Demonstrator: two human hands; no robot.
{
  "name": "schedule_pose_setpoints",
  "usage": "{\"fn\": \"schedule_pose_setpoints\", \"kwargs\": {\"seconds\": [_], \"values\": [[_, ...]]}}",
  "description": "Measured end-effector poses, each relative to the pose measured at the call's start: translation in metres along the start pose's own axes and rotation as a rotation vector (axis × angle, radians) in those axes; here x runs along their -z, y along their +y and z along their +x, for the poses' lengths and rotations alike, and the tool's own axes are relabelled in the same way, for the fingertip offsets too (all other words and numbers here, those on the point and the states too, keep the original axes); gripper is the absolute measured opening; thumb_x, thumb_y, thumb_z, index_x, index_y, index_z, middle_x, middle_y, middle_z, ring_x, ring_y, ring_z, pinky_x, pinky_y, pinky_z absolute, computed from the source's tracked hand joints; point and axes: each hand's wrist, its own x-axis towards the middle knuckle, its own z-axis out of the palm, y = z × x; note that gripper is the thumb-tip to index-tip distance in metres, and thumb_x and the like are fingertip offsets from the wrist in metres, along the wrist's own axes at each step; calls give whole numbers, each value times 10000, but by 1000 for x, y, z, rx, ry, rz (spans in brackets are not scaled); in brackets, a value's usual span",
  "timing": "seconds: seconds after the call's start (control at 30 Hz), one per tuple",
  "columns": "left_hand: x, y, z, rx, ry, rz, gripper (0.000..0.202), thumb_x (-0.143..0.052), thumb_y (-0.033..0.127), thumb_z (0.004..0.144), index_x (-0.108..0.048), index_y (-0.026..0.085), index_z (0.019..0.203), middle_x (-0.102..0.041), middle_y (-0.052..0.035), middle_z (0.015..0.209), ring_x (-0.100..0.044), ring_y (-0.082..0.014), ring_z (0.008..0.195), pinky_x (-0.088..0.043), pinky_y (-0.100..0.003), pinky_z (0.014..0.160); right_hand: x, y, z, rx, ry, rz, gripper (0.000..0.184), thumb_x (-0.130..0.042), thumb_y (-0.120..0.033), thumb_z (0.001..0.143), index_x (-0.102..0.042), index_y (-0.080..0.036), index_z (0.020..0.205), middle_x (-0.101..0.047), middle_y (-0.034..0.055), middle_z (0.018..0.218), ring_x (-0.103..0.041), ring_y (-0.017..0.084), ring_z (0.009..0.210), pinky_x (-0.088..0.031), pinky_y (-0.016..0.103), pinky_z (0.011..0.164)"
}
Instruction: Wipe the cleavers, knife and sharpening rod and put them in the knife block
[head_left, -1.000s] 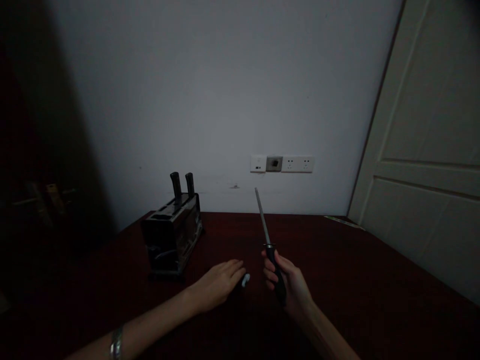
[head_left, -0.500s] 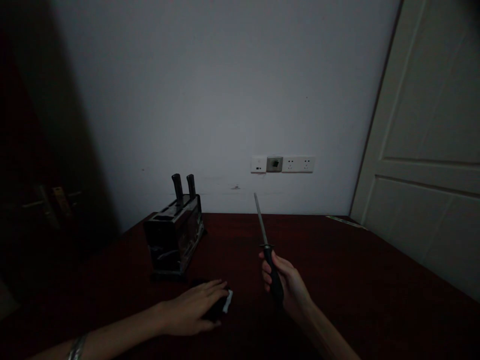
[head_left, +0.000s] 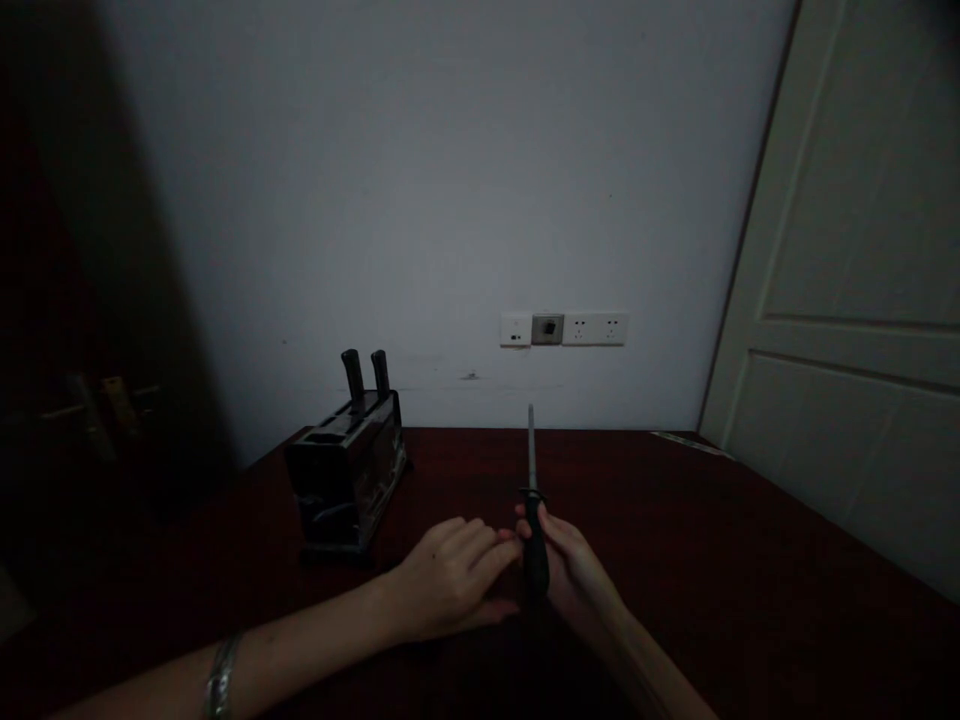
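Note:
A honing steel with a thin grey rod and a black handle points up and away from me. My right hand is closed round the handle, with the thumb along it. Beside the handle, my left hand comes in from the left, back upward, its thumb apart from the bent fingers. Its fingertips are at the handle and close to the right fingertips; whether they touch is unclear. To the left stands a glossy black knife block with two black-handled knives in its top.
The dark red tabletop reaches back to a pale wall with a row of sockets and a switch. At the right is a white panelled door. A strip of tape lies near the table's far right edge.
My left hand has lifted off a dark object with a white end on the table and moved right to the handle. The honing steel has swung more upright. That dark object no longer shows.

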Motion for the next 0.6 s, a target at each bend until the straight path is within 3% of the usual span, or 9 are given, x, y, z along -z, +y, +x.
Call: {"fn": "schedule_pose_setpoints", "kwargs": {"seconds": [0.2, 0.33, 0.47, 0.6], "values": [[-9, 6, 23, -176, 104, 259, 267, -379, 220, 860, -504, 128, 1077, -612, -31, 708, -582, -126, 579, -395, -233, 468, 4, 2, 2, 31, -23, -47, 293, -752, -353, 608, -652, -119, 755, -593, 7, 596, -574, 131, 600, -437, 260, 612], [-6, 6, 29, -258, 167, 302, 282, -379, 129, 835, -521, 82, 1074, -618, -51, 716, -605, -136, 632, -411, -226, 458, 0, -1, 0, 46, -23, -42, 291, -751, -367, 605, -656, -134, 751, -590, 6, 601, -604, 168, 701, -440, 285, 685], [5, 7, 32, -340, 198, 262, 286, -379, 129, 826, -546, 45, 1042, -599, -49, 668, -585, -129, 593, -433, -228, 469, -8, -3, -5, 40, -28, -56, 308, -746, -390, 606, -664, -141, 769, -616, 20, 628, -618, 193, 795, -428, 303, 760], [26, 4, 37, -384, 244, 220, 274, -384, 133, 817, -562, 35, 1001, -580, -41, 622, -571, -132, 580, -427, -233, 458, -8, -3, -7, -43, -78, -59, 385, -711, -460, 627, -671, -124, 810, -668, 75, 728, -618, 180, 754, -429, 308, 756]]}}
